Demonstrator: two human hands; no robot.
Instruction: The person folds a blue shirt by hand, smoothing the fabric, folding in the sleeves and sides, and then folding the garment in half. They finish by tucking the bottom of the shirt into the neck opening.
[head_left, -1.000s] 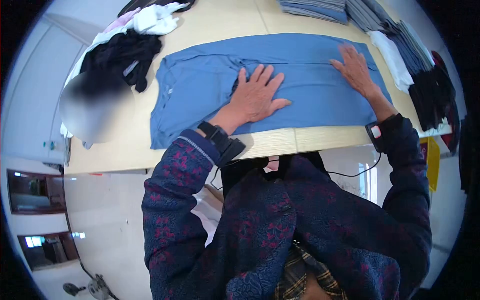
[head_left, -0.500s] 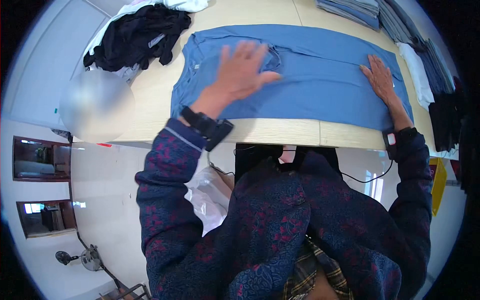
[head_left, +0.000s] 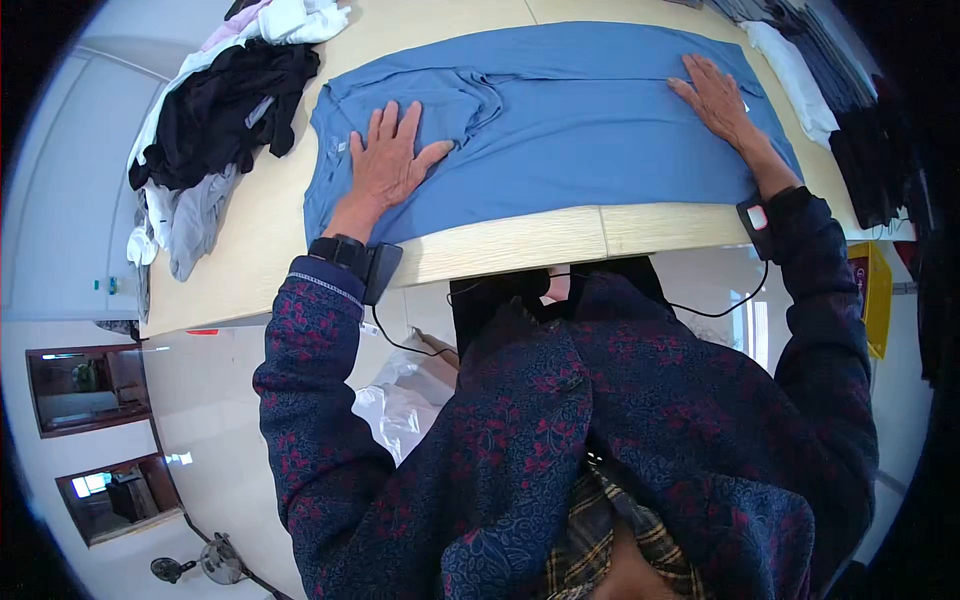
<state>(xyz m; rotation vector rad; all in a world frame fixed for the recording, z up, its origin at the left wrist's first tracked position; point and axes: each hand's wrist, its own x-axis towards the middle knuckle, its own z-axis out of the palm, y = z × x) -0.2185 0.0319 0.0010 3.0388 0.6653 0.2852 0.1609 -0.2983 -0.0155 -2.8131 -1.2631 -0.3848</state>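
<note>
Pressing the left hand [head_left: 390,165], fingers spread, near the collar of the blue shirt [head_left: 570,140] lying flat on the wooden table [head_left: 520,245]; laying the right hand [head_left: 718,105], palm down, fingers slightly apart, on its other end. Likely behaving soft, light, limp; pinching best at edges.

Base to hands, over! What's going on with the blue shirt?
Left hand open, flat on left end of shirt. Right hand open, flat on right end. Shirt spread on table. Clothes pile beside it, clear of both hands.
</note>
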